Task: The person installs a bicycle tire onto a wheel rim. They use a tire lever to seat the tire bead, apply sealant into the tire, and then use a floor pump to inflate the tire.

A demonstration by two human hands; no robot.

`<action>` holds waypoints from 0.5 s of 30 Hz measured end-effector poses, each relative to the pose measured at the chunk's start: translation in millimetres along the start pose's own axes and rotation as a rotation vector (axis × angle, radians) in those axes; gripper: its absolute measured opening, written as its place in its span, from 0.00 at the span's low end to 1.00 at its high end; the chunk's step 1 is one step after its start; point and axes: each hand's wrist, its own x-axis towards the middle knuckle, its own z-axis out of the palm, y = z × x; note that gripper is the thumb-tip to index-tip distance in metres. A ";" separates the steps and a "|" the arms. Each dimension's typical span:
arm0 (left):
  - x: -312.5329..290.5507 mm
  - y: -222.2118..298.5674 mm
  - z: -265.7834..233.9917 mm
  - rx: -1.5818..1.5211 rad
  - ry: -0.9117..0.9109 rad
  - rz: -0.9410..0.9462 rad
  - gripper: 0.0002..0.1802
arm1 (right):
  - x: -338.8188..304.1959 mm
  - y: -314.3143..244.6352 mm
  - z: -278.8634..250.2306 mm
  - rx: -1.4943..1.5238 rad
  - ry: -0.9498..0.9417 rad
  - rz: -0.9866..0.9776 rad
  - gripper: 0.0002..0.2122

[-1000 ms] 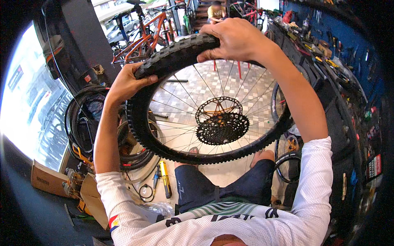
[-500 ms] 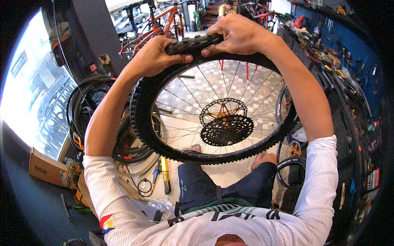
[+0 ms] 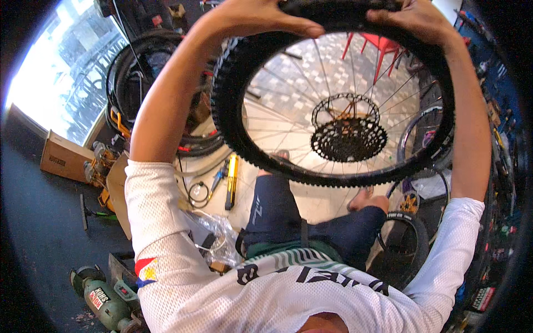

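A bicycle wheel with a knobby black tire (image 3: 229,114) is held up in front of me, tilted, above my legs. My left hand (image 3: 266,18) grips the far part of the tire, its thumb lying along the inner side. My right hand (image 3: 415,21) is closed round the tire a little further right, thumb towards the left one. The fingers of both hands are partly cut off by the upper edge or hidden behind the tire. At the hub sit a black cassette (image 3: 348,140) and, behind it, a brake rotor (image 3: 319,111); thin spokes run to the rim.
Several tires and wheels (image 3: 119,77) lean at the left near the window. A cardboard box (image 3: 65,158), a yellow-and-black tool (image 3: 231,183) and a green bench grinder (image 3: 102,302) lie below. Red stool legs (image 3: 379,61) stand beyond the wheel; another tire (image 3: 425,238) is at the right.
In the picture, the wheel and both hands have shifted up and right. The surroundings have shifted too, as the view now points lower and more left. Both hands still grip the tire.
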 end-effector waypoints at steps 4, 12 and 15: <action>-124.1 -107.8 26.8 -0.161 0.134 -0.106 0.59 | -7.3 25.3 3.0 0.110 -0.013 0.125 0.16; -251.1 -209.3 227.9 -0.969 0.615 -0.527 0.25 | -9.9 32.9 12.6 0.051 0.086 0.208 0.20; -251.4 -232.6 236.8 -1.109 0.654 -0.474 0.25 | -8.0 32.4 6.2 -0.109 0.115 0.200 0.21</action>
